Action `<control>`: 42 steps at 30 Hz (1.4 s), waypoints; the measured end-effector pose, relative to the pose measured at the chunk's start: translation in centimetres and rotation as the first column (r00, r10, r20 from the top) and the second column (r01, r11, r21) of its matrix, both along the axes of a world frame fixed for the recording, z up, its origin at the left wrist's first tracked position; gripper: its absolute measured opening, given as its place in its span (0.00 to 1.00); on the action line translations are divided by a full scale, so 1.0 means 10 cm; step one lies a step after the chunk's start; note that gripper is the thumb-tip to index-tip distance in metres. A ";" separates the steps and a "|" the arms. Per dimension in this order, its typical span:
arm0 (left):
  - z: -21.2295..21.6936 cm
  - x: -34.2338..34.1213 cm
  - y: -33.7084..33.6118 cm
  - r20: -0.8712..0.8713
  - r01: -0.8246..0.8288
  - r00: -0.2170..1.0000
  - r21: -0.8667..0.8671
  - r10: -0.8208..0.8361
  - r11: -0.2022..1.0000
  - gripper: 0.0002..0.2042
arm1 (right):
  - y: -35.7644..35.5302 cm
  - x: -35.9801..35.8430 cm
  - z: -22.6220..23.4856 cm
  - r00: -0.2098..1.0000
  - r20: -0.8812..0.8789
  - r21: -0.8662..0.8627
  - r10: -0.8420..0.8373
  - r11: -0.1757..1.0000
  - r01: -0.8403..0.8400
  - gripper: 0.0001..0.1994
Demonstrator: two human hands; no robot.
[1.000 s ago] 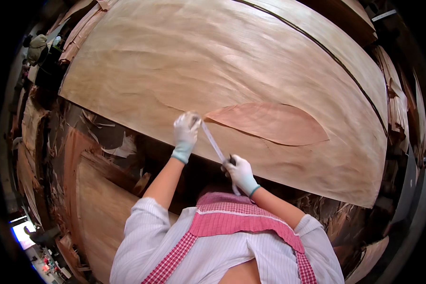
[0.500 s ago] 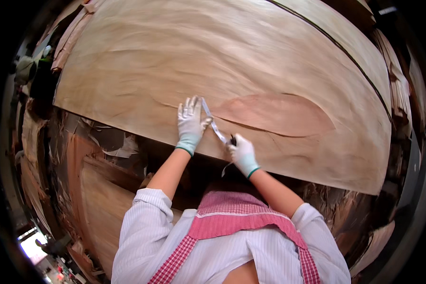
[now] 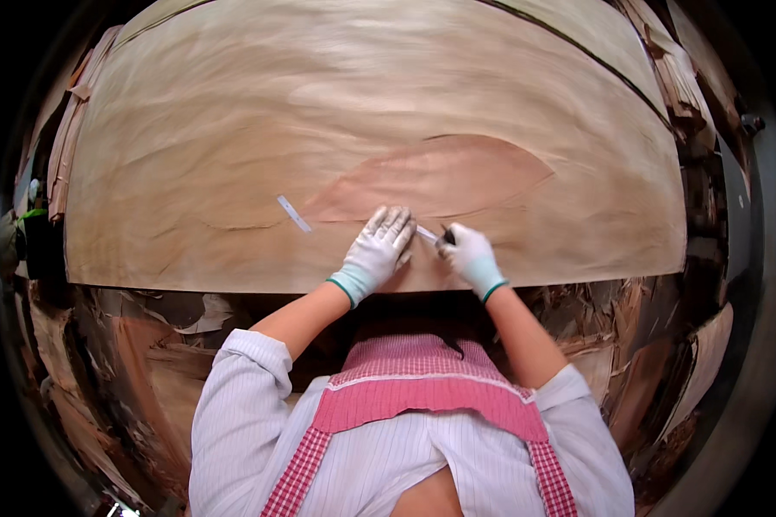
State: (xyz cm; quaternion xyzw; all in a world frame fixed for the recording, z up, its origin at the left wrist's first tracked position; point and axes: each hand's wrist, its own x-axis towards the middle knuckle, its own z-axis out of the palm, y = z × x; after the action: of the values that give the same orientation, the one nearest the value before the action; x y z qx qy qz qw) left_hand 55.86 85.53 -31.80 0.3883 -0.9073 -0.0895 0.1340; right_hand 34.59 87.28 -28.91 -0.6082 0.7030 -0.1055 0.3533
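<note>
My left hand (image 3: 378,252), in a white glove with a green cuff, lies with fingers stretched out on a large pale wood veneer sheet (image 3: 233,112). Its fingertips rest at the lower edge of a leaf-shaped reddish veneer patch (image 3: 448,177). My gloved right hand (image 3: 472,258), just to the right, is closed round a small black object (image 3: 448,235) whose kind I cannot make out. A strip of white tape (image 3: 427,233) runs from it toward my left fingers. Another short tape piece (image 3: 294,214) lies across the crack by the patch's left tip.
A dark cord or band (image 3: 591,60) crosses the sheet's far right. Stacked veneer edges stand at the left (image 3: 71,146) and right (image 3: 677,69). Torn veneer scraps (image 3: 207,314) hang below the sheet's near edge, in front of me.
The tape stretched between my hands is now parted, one short piece left lying on the sheet. Both hands have moved right along the patch's lower edge. The view has turned and shifted.
</note>
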 end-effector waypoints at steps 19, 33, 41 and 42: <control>-0.01 -0.99 -0.62 -0.437 -0.114 0.648 0.754 0.624 0.647 0.02 | 0.18 -0.35 0.19 0.657 0.568 0.206 -0.495 0.859 0.468 0.09; 0.07 -1.66 -1.90 -0.152 -0.357 0.913 0.154 0.379 0.921 0.21 | -0.44 -0.58 -0.13 0.366 0.648 0.350 -0.667 0.689 0.635 0.07; -0.04 -1.70 -1.58 0.061 -0.258 0.963 -0.088 0.264 0.962 0.26 | -0.52 -1.48 0.14 0.880 0.233 -0.093 -0.415 0.891 0.445 0.11; -0.04 -1.81 -1.47 0.139 -0.178 0.968 -0.198 0.208 0.964 0.26 | -0.42 -1.55 0.10 0.776 0.390 0.034 -0.495 0.850 0.525 0.11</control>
State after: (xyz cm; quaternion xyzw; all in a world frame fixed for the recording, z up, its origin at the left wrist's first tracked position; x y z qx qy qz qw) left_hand 37.76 70.81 -32.19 0.4670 -0.8772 0.0393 0.1048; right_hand 19.05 83.08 -27.96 -0.3751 0.7534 -0.3412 0.4187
